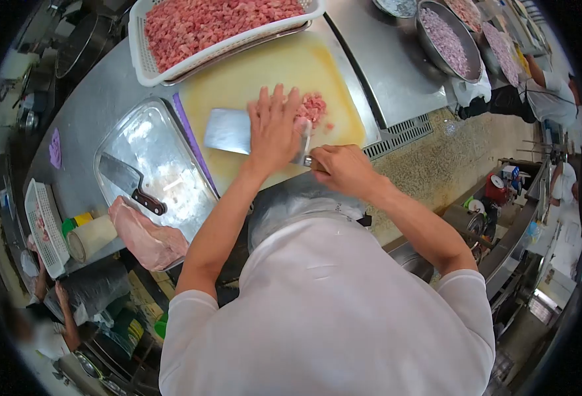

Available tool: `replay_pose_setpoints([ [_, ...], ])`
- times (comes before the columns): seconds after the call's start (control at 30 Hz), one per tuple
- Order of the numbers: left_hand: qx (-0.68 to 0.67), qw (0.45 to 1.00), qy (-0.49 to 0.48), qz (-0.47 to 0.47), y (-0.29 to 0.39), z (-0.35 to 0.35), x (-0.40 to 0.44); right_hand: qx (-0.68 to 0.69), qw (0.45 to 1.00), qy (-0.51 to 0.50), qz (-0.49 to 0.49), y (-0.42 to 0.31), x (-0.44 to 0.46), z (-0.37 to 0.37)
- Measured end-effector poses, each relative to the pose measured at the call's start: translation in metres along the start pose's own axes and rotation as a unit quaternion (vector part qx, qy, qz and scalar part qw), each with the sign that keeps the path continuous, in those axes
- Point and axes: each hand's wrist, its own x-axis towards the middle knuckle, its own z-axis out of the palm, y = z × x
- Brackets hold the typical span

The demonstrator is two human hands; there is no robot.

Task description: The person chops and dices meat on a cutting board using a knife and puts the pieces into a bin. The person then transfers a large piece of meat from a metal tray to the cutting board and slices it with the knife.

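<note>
My right hand (347, 170) is closed round the dark handle of a cleaver at the near side of the yellowish cutting board (251, 72). My left hand (274, 129) lies with fingers stretched out, between the handle and a wide flat metal blade (227, 131). It hides the middle, so I cannot tell whether the metal on both sides is one blade. Chopped pink meat (313, 107) sits in a small heap beside my left fingers. At the far edge of the board, a white perforated basket (147, 65) is heaped with diced meat (218, 23).
Left of the board, a metal tray (179, 142) carries another cleaver (132, 183) and a large piece of meat (147, 234). Metal bowls (426, 46) of chopped pinkish food stand far right. A person (551, 99) works beyond them; another person's arm (68, 317) shows lower left.
</note>
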Motion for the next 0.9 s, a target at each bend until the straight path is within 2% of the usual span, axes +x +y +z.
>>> replay_pose_setpoints([
  [0.1, 0.064, 0.994, -0.029, -0.089, -0.047, 0.021, 0.008, -0.043, 0.998, 0.031, 0.039, 0.017, -0.045, -0.019],
  [0.2, -0.031, 0.993, 0.038, -0.108, -0.115, 0.047, -0.023, -0.053, 0.996, 0.047, 0.055, 0.038, -0.107, -0.044],
  [0.3, -0.059, 0.994, 0.014, -0.093, -0.075, 0.046, -0.031, 0.091, 0.97, 0.069, 0.216, 0.044, -0.149, -0.035],
  [0.4, -0.132, 0.985, 0.043, -0.101, -0.029, 0.066, -0.029, 0.188, 0.937, 0.086, 0.28, 0.022, -0.125, -0.02],
  [0.5, -0.196, 0.97, 0.051, -0.136, 0.0, 0.063, -0.03, 0.2, 0.941, 0.136, 0.235, 0.017, -0.089, 0.03],
  [0.53, -0.179, 0.978, 0.034, -0.104, 0.006, 0.054, -0.035, 0.202, 0.944, 0.151, 0.215, 0.01, -0.079, 0.038],
  [0.63, -0.122, 0.992, -0.033, -0.004, 0.013, 0.042, -0.049, 0.418, 0.846, 0.1, 0.316, 0.002, -0.068, 0.03],
  [0.73, -0.038, 0.997, -0.062, -0.012, 0.006, 0.049, -0.038, 0.596, 0.714, 0.172, 0.325, 0.034, -0.093, 0.027],
  [0.77, -0.042, 0.998, -0.041, -0.012, 0.002, 0.056, -0.034, 0.591, 0.708, 0.19, 0.337, 0.047, -0.102, 0.028],
  [0.87, -0.034, 0.998, -0.032, -0.045, -0.002, 0.065, -0.027, 0.698, 0.633, 0.16, 0.296, 0.104, -0.129, 0.035],
  [0.9, -0.046, 0.997, -0.028, -0.056, -0.002, 0.065, -0.025, 0.703, 0.635, 0.145, 0.286, 0.108, -0.125, 0.032],
])
